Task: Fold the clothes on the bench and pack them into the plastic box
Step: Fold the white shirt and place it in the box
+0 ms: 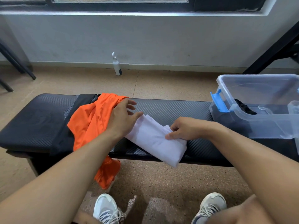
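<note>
— Grey wall (161, 39) under a dark-framed window, speckled tan floor (161, 83): what sits in front of it?

— A black padded tabletop (169, 109) runs across the view. On its right end stands a clear plastic box (258, 110) with a blue latch (218, 101); something dark lies inside it, too dim to identify.

— And the clothes?

— A folded white garment (155, 139) lies at the middle of the tabletop, its near end hanging over the front edge. Just left of it, an orange garment (90, 120) is heaped on a black garment (64, 139); part of the orange cloth drapes toward the floor.

— What are the hands doing?

— The left hand (123, 120) rests on the far left end of the white garment, fingers straight and loosely spread, gripping nothing. The right hand (182, 128) pinches a fold of the white garment, its fingers (174, 126) curled on the cloth.

— Anything else in view?

— A white spray bottle (116, 65) stands on the floor by the wall, and two light sneakers (106, 209) show below.
</note>
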`<state>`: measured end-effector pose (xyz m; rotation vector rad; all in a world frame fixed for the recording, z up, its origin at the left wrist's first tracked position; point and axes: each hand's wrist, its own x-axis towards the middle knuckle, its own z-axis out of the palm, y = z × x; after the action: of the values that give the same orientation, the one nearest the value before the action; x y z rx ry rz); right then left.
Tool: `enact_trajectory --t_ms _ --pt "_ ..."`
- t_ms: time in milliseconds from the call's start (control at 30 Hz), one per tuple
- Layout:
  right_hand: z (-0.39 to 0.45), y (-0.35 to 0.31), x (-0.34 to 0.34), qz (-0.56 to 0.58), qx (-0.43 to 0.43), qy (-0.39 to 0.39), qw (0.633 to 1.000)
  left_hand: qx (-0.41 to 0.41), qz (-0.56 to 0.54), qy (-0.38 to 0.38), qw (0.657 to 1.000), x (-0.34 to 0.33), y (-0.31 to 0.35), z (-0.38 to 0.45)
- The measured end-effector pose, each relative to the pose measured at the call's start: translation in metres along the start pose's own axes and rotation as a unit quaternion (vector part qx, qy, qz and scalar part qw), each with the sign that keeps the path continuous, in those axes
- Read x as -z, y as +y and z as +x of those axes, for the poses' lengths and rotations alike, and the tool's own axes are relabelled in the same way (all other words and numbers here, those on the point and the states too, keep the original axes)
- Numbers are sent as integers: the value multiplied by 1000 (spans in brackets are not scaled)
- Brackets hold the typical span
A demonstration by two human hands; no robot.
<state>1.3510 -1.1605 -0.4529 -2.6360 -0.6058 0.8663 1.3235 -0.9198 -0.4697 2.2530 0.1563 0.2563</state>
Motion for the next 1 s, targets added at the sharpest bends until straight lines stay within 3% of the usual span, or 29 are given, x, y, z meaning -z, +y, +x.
enact_trajectory --t_ms 100,167,267,333,433,500,567,667,767,867,1000 --pt "0 -5 2 41 -35 26 998 -87 26 -18 996 2 12 -7" --pt "0 -4 1 121 -59 55 989 -111 64 -114 985 3 22 -20" --pt "3 -2 -4 209 -100 78 970 -106 180 -271 940 -4 34 -45" --pt "5 -2 -7 199 -132 67 969 -114 229 -317 913 -14 34 -55" --pt "4 -4 -6 89 -146 59 984 -103 237 -348 901 -26 28 -57" --pt "6 -4 -6 43 -133 121 983 -114 231 -352 900 -32 28 -55" --pt "7 -4 -7 76 -135 177 972 -111 187 -360 907 -35 30 -54" --pt "12 -1 -9 124 -128 171 969 -59 52 -350 933 -34 34 -49" --pt "9 2 -7 218 -136 164 953 -25 -59 -259 964 -28 31 -41" --pt "2 0 -6 299 -131 154 933 -27 -97 -195 976 -26 26 -36" --pt "-11 -14 -3 330 -110 163 923 -31 -91 -163 982 -25 28 -32"
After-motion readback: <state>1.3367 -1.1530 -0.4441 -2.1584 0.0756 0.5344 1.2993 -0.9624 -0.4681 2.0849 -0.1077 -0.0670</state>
